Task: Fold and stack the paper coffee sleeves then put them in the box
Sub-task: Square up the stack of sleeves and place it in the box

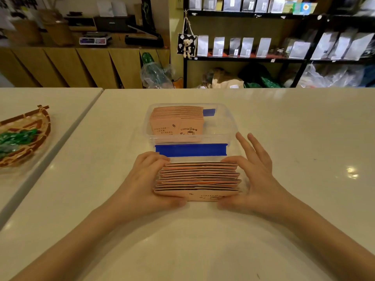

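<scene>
Clear plastic box (227,126), rectangular, rounded corners, blue clip (190,150) along its near edge, sits mid-desk (284,138) on a glossy off-white top. Inside the box, left half: a row of flat pink paper sleeves (177,120) standing on edge, front one printed "COFFEE" with a cup drawing. Just in front of the box: a second stack of sleeves (197,180), same pink card, dark inner edges showing, slightly fanned, standing on the desk. Left hand (146,183) clamps the stack's left end, fingers curled over. Right hand (257,175) presses the right end, thumb and forefinger on it, other fingers splayed. Woven basket (24,136) well left of the box.
</scene>
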